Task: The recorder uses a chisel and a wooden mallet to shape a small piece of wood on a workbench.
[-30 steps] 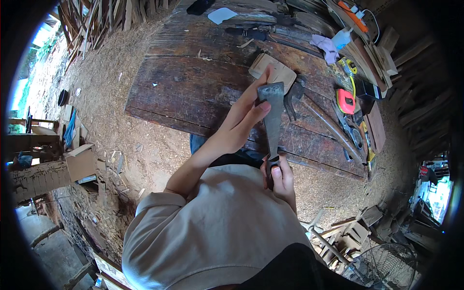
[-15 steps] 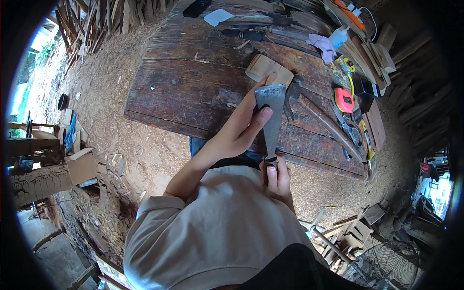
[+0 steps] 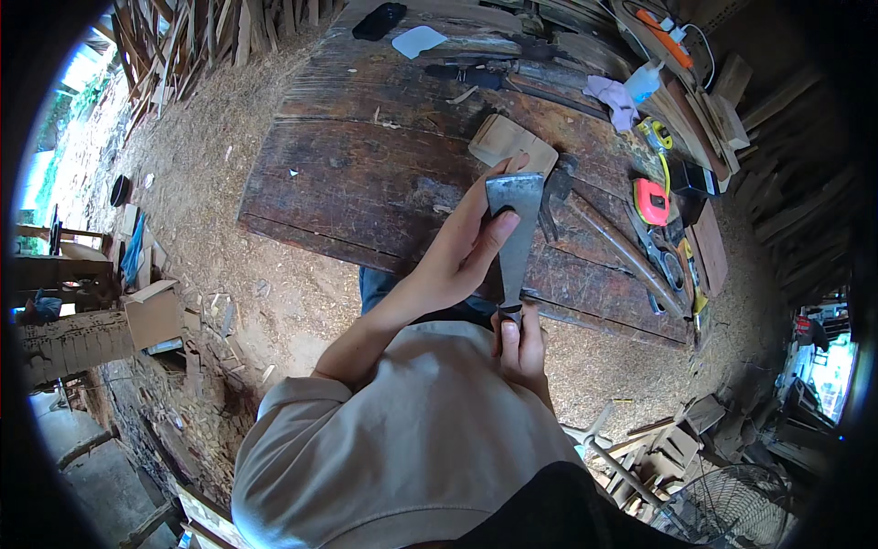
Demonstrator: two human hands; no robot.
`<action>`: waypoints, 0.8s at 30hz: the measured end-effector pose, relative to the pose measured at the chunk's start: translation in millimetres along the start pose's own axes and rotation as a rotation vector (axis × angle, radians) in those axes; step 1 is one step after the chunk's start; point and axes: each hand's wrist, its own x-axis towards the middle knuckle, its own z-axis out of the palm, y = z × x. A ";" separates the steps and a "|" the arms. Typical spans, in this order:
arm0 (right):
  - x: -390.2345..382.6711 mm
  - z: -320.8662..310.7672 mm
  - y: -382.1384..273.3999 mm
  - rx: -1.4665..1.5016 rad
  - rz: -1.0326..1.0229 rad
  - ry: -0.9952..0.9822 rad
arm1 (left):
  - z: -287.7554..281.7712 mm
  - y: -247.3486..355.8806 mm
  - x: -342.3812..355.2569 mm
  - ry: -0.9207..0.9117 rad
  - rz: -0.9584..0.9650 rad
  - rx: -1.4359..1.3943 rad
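My left hand [image 3: 465, 240] holds a flared steel blade tool [image 3: 517, 233], like a wide chisel or scraper, its thumb against the blade's side and its fingers behind. The blade widens away from me to a straight, brighter edge. At the near end, close to my shirt, my right hand [image 3: 519, 348] is closed round the dark handle, most of which is hidden. Just beyond the blade edge, a pale wooden block [image 3: 512, 142] lies on the dark wooden table [image 3: 347, 174]. To the right of the blade rests a hammer [image 3: 617, 240] with a wooden handle.
Along the table's right side lie a red tape measure [image 3: 651, 201], a yellow tape measure [image 3: 657, 134] and scissors [image 3: 669, 268]. Farther back are a purple cloth [image 3: 613, 101], a bottle [image 3: 644, 80] and an orange power strip [image 3: 665, 38]. A fan [image 3: 732, 503] stands lower right.
The blade and both hands sit slightly lower in the picture, while the view itself has shifted a little. Both hands keep their hold on the tool.
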 end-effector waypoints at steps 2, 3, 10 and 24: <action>-1.5 1.5 2.9 -0.009 -0.026 0.028 | 0.1 0.1 1.2 -0.032 0.002 0.045; -2.4 2.1 3.8 -0.022 -0.014 0.038 | 0.4 0.5 1.0 -0.032 0.006 0.047; 1.0 1.5 -4.8 -0.013 0.051 0.053 | 5.1 -4.0 -0.4 0.073 -0.087 0.035; 6.3 -32.8 -35.5 0.589 0.034 -0.031 | -23.7 -4.7 -7.5 0.027 -0.220 -0.173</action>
